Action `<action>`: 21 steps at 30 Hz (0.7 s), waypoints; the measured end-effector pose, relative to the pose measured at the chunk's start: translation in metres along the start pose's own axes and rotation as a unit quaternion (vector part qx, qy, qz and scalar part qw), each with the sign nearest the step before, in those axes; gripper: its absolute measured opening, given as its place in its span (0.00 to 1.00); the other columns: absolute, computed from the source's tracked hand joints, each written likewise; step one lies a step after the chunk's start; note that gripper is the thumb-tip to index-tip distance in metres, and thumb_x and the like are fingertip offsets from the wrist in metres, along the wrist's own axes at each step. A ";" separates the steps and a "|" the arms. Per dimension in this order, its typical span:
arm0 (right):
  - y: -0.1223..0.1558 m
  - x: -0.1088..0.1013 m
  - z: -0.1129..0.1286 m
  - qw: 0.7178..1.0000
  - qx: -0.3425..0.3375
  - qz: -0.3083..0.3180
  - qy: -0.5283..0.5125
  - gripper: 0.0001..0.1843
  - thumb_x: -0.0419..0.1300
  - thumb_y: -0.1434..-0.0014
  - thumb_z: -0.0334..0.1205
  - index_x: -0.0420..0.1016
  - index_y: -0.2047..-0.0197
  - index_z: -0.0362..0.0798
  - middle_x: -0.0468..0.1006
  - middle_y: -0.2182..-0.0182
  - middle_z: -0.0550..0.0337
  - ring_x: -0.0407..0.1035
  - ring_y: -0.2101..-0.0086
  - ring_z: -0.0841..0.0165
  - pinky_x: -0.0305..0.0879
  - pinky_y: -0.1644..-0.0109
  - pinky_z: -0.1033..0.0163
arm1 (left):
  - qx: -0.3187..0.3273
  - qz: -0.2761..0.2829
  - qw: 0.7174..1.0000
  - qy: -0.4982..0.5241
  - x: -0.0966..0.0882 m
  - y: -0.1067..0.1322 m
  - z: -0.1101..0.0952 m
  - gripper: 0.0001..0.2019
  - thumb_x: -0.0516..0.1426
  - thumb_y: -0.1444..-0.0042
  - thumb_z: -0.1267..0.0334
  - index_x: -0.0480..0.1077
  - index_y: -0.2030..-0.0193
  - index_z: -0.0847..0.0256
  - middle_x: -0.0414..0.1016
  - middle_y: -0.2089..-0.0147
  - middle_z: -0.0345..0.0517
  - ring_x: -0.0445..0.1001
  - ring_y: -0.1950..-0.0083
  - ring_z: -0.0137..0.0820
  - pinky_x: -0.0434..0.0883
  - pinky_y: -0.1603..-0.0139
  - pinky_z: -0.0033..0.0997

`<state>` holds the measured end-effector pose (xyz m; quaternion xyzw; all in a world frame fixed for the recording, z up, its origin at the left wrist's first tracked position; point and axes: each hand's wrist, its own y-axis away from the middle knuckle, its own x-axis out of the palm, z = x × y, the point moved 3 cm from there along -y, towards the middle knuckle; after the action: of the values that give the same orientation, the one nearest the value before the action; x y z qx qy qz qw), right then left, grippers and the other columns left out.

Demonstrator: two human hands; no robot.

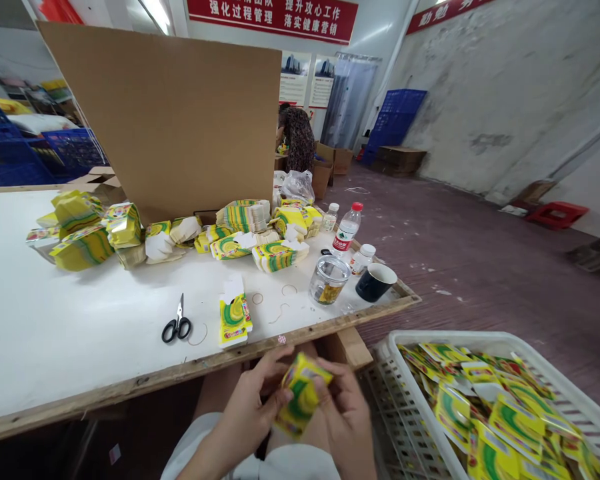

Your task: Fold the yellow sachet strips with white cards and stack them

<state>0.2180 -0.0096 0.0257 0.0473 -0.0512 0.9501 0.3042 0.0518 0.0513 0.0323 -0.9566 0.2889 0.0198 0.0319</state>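
I see the left hand [245,417] and right hand [347,417] both gripping one box [303,393] (yellow-green, tilted), pinched between their fingertips [280,400]; a crate [450,335] lies just right of the fingers

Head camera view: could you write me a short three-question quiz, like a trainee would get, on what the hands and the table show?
1. True or false: the left hand and the right hand both grip the yellow carton.
2. Where do the scissors lie? A) on the white table; B) on the floor; C) on a chair.
3. What colour is the cap of the water bottle?

Key: 1 true; 2 A; 3 red.
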 end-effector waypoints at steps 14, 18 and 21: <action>0.013 0.008 -0.033 0.969 0.161 -0.079 -0.172 0.22 0.74 0.57 0.56 0.79 0.66 0.48 0.77 0.76 0.63 0.66 0.76 0.71 0.66 0.71 0.65 | 0.015 -0.176 0.875 -0.451 -0.107 -0.007 0.039 0.13 0.53 0.38 0.64 0.80 0.57 0.56 0.81 0.45 0.48 0.74 0.38 0.44 0.72 0.39 0.49; 0.018 0.029 -0.027 0.967 0.194 -0.023 -0.166 0.24 0.75 0.60 0.59 0.80 0.69 0.48 0.77 0.77 0.62 0.64 0.77 0.71 0.62 0.73 0.66 | 0.023 -0.187 0.869 -0.458 -0.104 -0.006 0.038 0.17 0.59 0.44 0.69 0.77 0.48 0.57 0.80 0.43 0.48 0.71 0.35 0.46 0.70 0.36 0.51; 0.020 0.033 -0.026 0.965 0.207 -0.015 -0.160 0.26 0.76 0.62 0.60 0.81 0.69 0.47 0.77 0.77 0.62 0.64 0.77 0.71 0.61 0.73 0.67 | 0.027 -0.186 0.870 -0.455 -0.103 -0.007 0.043 0.14 0.55 0.40 0.68 0.78 0.51 0.59 0.80 0.44 0.50 0.77 0.41 0.44 0.73 0.39 0.48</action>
<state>0.1785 -0.0035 0.0028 0.2611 0.0988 0.9156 0.2894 -0.0314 0.1170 -0.0046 -0.8764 0.0591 0.4390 0.1889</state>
